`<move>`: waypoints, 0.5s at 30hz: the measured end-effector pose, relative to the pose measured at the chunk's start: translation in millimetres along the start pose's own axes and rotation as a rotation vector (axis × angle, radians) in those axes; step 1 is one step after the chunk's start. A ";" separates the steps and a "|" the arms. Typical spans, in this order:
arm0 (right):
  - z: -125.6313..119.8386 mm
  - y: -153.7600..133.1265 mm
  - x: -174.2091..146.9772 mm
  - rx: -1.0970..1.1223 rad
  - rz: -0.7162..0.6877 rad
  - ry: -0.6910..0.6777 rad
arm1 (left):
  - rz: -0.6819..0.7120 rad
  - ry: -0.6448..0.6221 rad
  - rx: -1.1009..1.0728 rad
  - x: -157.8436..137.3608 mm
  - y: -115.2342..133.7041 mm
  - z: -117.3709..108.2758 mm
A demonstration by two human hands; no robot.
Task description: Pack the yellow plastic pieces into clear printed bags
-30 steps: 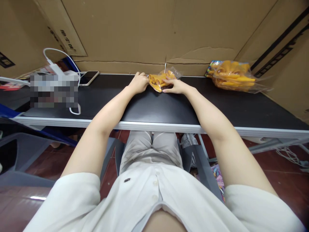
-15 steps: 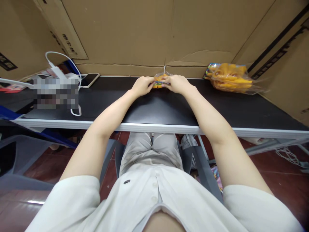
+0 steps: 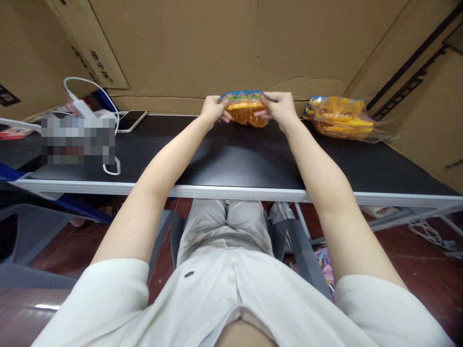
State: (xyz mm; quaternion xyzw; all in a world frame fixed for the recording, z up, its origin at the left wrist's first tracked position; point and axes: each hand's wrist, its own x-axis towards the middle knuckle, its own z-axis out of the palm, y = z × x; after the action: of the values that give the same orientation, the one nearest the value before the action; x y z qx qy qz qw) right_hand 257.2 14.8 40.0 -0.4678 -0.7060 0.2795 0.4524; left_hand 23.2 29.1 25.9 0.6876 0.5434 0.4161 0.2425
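At the back of the long black tabletop, near the middle: a clear plastic bag of glossy orange pieces, its blue, brightly printed strip uppermost; whether the lower edge touches the surface, I cannot tell.
Left hand: pinching the bag's left end beside the strip, with fingers bent; a light hold near the corner should serve better than a squeeze on the contents.
Right hand: pinching the opposite end, thumb and fingers curled at the bag's side; best kept level with the left so the strip does not tilt.
Plastic film: probably thin and slippery; gentle, even tension between the two ends should keep it flat, while a hard tug could crease or split it.
Orange pieces: gathered below the strip; they look loose enough to slump, so both ends want equal support.
Brown cardboard wall: rises close behind the hands; wise to leave the knuckles a little room.
Second clear bag of orange pieces: lies beyond the right hand, apart from it; wrist and forearm should avoid brushing it.
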 end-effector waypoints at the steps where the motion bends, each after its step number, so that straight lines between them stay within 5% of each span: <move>1: -2.5 -2.7 2.6 0.121 0.023 0.007 | -0.025 -0.008 -0.061 4.0 8.6 1.0; 6: -11.6 -22.3 17.2 0.406 0.099 0.116 | 0.000 0.035 -0.034 23.9 32.3 2.6; 11: -13.8 -43.4 30.2 0.234 0.103 0.289 | 0.105 0.144 0.039 28.4 31.3 9.2; 15: -13.0 -51.3 30.5 0.239 0.049 0.197 | 0.010 0.088 -0.145 11.4 29.9 16.5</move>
State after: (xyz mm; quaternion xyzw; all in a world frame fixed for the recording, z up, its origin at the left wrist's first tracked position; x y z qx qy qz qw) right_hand 243.4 21.5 99.1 -0.4529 -0.6081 0.3254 0.5651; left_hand 54.0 33.1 44.0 0.6519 0.5186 0.4853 0.2655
